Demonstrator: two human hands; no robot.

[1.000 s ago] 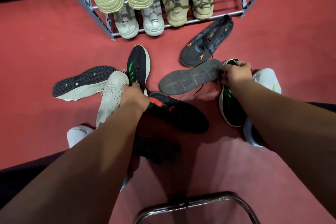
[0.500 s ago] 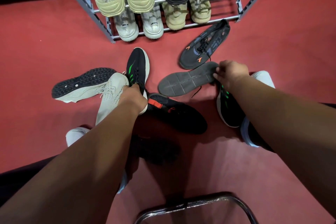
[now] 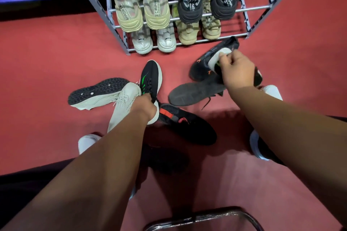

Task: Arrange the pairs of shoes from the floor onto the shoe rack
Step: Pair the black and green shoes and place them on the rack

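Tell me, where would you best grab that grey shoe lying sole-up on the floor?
Probably at its heel end, coming from the right. The grey shoe lies upside down with its flat sole facing up, toe pointing left and heel toward the right hand. The sole gives little to pinch, so hooking fingers under the heel rim and into the opening should work. The heel itself is partly hidden, so this is a guess.

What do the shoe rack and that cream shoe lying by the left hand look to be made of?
The shoe rack looks like grey painted metal: thin round bars with a dull sheen, though coated plastic is possible. The cream shoe seems a woven or knit fabric, matte, with a fine textured surface and cloth laces; its material cannot be told for sure.
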